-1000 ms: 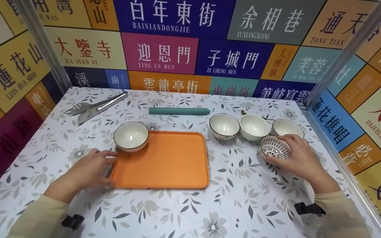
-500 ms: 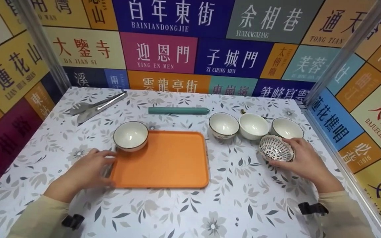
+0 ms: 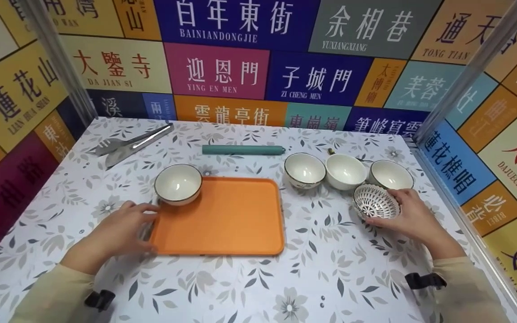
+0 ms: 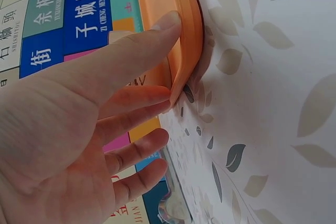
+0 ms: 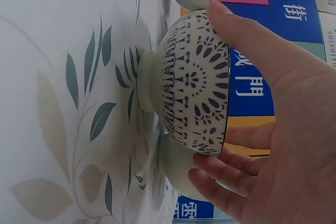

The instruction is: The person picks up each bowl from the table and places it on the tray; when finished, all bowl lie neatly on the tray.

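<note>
My right hand (image 3: 411, 217) is at the small patterned bowl (image 3: 374, 204), which stands upright on the table. In the right wrist view, my thumb lies on the rim of the patterned bowl (image 5: 194, 82) and curled fingers meet its opposite side, with a gap before the palm. My left hand (image 3: 117, 233) is at the left edge of the orange tray (image 3: 227, 220). From the left wrist, the thumb rests on the rim of the tray (image 4: 191, 30), while the other fingers spread fairly straight near its corner. A white bowl (image 3: 178, 183) with a dark rim sits on the tray's far left corner.
Behind the patterned bowl stand white bowls: a left one (image 3: 304, 170), a middle one (image 3: 346, 171) and a right one (image 3: 391, 174). A green stick-like roll (image 3: 243, 150) lies at the back, and metal tongs (image 3: 137, 142) lie far left. Printed walls border the table.
The right hand has shifted slightly right, and the patterned bowl has turned so that more of its inside shows. The left hand and tray have stayed in place.
</note>
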Available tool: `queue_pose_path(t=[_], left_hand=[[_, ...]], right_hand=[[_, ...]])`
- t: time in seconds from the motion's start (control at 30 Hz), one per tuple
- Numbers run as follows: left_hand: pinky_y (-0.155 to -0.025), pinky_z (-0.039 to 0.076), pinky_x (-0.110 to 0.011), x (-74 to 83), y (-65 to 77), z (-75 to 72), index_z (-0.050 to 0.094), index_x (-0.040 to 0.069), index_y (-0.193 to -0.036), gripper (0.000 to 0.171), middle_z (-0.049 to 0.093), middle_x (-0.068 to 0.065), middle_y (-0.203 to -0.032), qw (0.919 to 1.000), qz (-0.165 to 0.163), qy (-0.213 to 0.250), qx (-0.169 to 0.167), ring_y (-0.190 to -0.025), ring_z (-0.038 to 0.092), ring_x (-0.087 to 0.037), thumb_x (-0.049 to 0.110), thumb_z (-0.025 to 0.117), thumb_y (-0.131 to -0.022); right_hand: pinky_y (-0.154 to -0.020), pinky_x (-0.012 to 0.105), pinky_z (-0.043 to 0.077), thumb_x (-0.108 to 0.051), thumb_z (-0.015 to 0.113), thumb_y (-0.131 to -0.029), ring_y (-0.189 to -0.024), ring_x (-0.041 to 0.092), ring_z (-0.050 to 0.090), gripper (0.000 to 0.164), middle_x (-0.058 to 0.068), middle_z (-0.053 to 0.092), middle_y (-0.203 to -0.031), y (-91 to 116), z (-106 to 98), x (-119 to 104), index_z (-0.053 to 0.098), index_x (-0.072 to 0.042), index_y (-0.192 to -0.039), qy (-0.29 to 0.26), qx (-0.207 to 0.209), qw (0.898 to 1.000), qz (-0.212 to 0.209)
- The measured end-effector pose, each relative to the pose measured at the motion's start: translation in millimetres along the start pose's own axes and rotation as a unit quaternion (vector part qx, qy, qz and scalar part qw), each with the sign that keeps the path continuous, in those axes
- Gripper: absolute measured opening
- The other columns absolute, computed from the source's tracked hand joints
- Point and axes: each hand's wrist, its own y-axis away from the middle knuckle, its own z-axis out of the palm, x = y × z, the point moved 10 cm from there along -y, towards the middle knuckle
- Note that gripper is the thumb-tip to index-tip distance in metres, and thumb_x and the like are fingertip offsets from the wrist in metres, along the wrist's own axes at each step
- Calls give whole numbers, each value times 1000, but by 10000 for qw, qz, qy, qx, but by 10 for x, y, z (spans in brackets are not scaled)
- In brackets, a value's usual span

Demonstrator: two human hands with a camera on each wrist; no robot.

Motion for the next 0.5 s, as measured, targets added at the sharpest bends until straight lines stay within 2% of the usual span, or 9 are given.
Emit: queue_pose_path(t=[0.17, 0.3, 0.5], left_hand=[[-88, 52, -49, -16, 8, 5, 70, 4, -131, 73, 60, -9, -146, 10000, -56, 0, -14, -117, 52, -32, 35, 94, -70], [-90, 52, -50, -18, 11, 14, 69, 3, -132, 73, 59, -9, -147, 9999, -86, 50, -29, -119, 52, -32, 34, 94, -70], [-93, 52, -51, -15, 8, 7, 68, 3, -134, 75, 58, -9, -148, 9999, -124, 108, -40, -120, 51, -32, 32, 93, -71]], right_hand=[[-109, 76, 35, -60, 90, -69, -133, 55, 44, 120, 34, 43, -147, -19, 17, 33, 36, 5, -154, -353, 86, 9993, 49], [-109, 76, 34, -60, 92, -65, -133, 53, 44, 121, 31, 45, -146, -18, 18, 37, 38, 2, -154, -415, 202, 9989, 49], [-108, 75, 36, -57, 95, -62, -133, 53, 45, 122, 30, 45, -148, 14, 53, -106, 40, 2, -153, -503, 339, 9981, -122]])
